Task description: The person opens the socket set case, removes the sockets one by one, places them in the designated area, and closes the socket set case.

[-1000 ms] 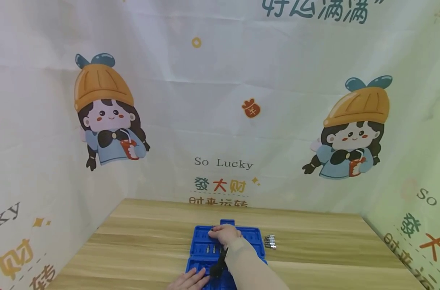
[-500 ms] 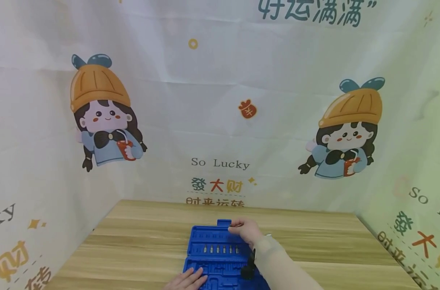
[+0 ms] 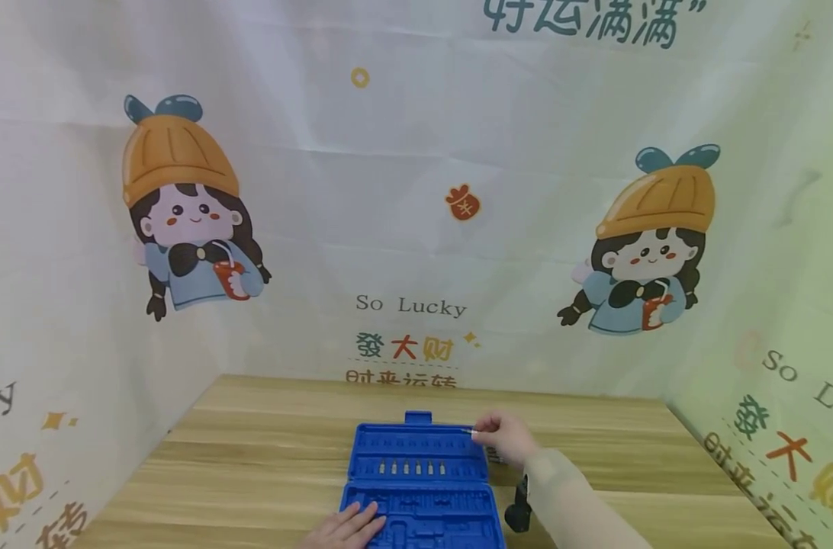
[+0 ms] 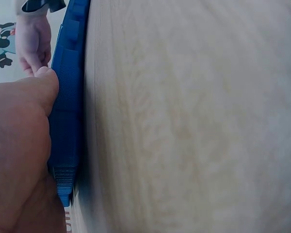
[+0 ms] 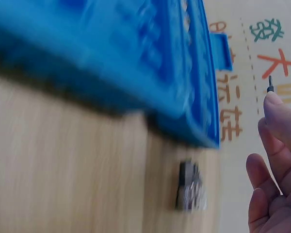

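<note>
The right hand (image 3: pixel 504 438) pinches a slim screwdriver bit (image 5: pixel 270 87) near the open blue case's (image 3: pixel 471 530) far right corner; in the head view its long axis runs crosswise, tip leftward. The left hand (image 3: pixel 345 526) rests, fingers extended, on the case. The backdrop (image 3: pixel 307 221) reads "So Lucky" and "發大财".

A wooden table (image 3: pixel 252 457), pale with a streaked grain, filled the lower part of the head view, its near side cut off by the bottom edge. On it, at bottom centre, a blue case (image 3: pixel 423 483) lay open. Just right of the case lay a cluster of metal pieces (image 5: pixel 190 188), blurred in the right wrist view.
</note>
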A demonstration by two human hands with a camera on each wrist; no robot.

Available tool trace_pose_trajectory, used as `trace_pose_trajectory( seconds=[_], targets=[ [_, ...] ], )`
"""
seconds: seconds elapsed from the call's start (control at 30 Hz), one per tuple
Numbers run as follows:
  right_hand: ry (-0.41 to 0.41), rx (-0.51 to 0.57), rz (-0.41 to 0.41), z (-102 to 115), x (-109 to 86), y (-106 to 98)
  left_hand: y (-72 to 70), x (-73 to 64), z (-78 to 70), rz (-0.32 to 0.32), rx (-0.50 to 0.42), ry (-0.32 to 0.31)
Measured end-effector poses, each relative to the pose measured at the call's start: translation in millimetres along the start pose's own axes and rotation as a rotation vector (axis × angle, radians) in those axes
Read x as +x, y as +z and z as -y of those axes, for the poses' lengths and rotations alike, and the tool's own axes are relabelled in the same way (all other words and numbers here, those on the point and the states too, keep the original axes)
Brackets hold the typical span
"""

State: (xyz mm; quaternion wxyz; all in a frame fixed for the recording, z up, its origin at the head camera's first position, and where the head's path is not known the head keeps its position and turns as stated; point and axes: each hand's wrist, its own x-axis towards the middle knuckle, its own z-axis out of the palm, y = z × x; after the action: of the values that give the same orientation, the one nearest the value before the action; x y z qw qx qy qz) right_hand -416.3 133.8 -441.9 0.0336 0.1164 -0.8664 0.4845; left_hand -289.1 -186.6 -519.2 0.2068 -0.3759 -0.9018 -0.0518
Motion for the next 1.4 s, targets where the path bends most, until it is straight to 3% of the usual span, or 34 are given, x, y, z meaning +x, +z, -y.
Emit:
trace_pose_trajectory(
  seconds=[0.1, 0.37, 0.47, 0.63, 0.73, 0.8, 1.03, 1.4],
  targets=[
    [0.005, -0.038, -0.007, -6, -3.8, -6, -4.3, 0.8, 0.1, 0.052, -0.017, -0.030],
    [0.074, -0.034, -0.007, -22, -14.7, -17, -9.7, -1.1, -1.9, 0.054, -0.034, -0.065],
    [0.074, -0.057, 0.002, -27, -18.5, -19, -12.2, -1.1, -0.5, 0.085, -0.063, -0.073],
    [0.039, -0.125, 0.003, -36, -22.5, -18, -19.5, 2.3, 2.9, 0.207, -0.189, -0.108],
    [0.049, -0.134, -0.008, -38, -24.7, -16, -21.4, 3.7, 3.7, 0.249, -0.229, -0.121],
    [0.063, -0.141, -0.016, -37, -26.4, -16, -20.4, 3.0, 3.1, 0.242, -0.229, -0.123],
    [0.086, -0.163, -0.018, -36, -28.1, -15, -11.0, -1.5, 0.6, 0.093, -0.081, -0.059],
    [0.076, -0.236, -0.058, -37, -29.0, -17, -17.2, 5.2, 1.5, 0.186, -0.143, -0.061]
  ],
)
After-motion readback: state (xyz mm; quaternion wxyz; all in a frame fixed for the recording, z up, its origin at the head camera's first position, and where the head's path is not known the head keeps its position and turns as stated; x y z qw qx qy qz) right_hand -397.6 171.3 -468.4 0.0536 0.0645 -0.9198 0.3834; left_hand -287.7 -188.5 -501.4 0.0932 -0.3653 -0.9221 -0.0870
